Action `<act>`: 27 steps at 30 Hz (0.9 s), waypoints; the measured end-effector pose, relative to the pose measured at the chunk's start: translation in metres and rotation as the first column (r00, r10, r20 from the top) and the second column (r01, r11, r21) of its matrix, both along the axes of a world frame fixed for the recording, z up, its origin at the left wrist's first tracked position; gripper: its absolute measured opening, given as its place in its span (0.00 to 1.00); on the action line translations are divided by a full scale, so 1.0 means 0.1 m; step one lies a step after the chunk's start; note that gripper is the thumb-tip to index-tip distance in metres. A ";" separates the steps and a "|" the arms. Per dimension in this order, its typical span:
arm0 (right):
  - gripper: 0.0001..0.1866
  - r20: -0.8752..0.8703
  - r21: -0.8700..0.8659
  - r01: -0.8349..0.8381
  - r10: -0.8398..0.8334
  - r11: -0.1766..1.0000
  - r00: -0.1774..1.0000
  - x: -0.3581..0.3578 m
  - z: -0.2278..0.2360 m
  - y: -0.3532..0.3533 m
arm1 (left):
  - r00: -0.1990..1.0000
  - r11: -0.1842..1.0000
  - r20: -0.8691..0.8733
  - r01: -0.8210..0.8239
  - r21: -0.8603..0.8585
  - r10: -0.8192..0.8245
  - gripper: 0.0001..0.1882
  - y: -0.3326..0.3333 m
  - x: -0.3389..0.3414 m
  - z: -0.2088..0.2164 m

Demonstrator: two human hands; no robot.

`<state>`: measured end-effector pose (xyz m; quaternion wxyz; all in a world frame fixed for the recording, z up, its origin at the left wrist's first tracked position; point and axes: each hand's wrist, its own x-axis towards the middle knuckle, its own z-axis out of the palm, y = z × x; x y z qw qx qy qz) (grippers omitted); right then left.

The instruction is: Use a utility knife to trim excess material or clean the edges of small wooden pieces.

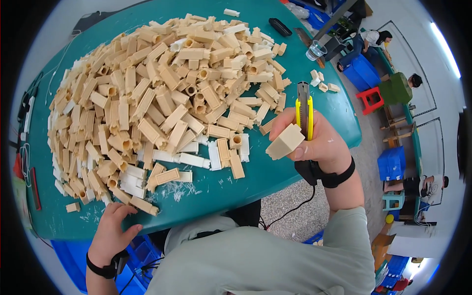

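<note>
My right hand (319, 140) is closed round a yellow-edged utility knife (304, 110), whose dark tip points up. The same hand pinches a beige moulded block (285, 141) between thumb and fingers, in front of the knife. At the table's near edge rests my left hand (117, 223), thumb and fingers apart, holding nothing. Its fingertips are beside a beige block (144, 205) at the bottom of the heap; whether they touch it I cannot tell. A large heap of beige and white blocks (157, 98), some with round holes in their ends, spreads beyond both hands.
The green table (275, 172) bears white shavings (178, 191). A clear cup (316, 50), a black case (280, 27) and several loose blocks (323, 87) lie toward the far right. Below the left edge stands a blue bin (69, 260). Other people sit farther right.
</note>
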<state>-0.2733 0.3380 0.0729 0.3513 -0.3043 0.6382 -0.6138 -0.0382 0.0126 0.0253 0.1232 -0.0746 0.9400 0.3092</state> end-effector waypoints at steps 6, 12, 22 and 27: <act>0.16 0.210 -0.009 0.160 -0.154 0.987 0.965 0.24 0.00 -0.10 | 0.999 1.000 0.032 0.012 0.014 -0.013 0.19 -0.01 0.11 0.12; 0.17 0.493 -0.014 0.226 -0.190 0.974 0.849 0.28 -0.09 -0.23 | 0.996 0.991 0.034 -0.085 0.107 0.082 0.18 -0.01 0.32 0.18; 0.17 0.379 0.032 0.340 -0.326 0.940 0.866 0.38 -0.38 -0.54 | 0.993 0.988 -0.108 -0.029 0.151 0.045 0.14 0.21 0.58 0.07; 0.19 0.332 -0.007 0.364 -0.341 0.931 0.880 0.57 -0.50 -0.68 | 0.934 0.999 -0.355 -0.022 0.048 0.037 0.15 0.40 0.56 -0.19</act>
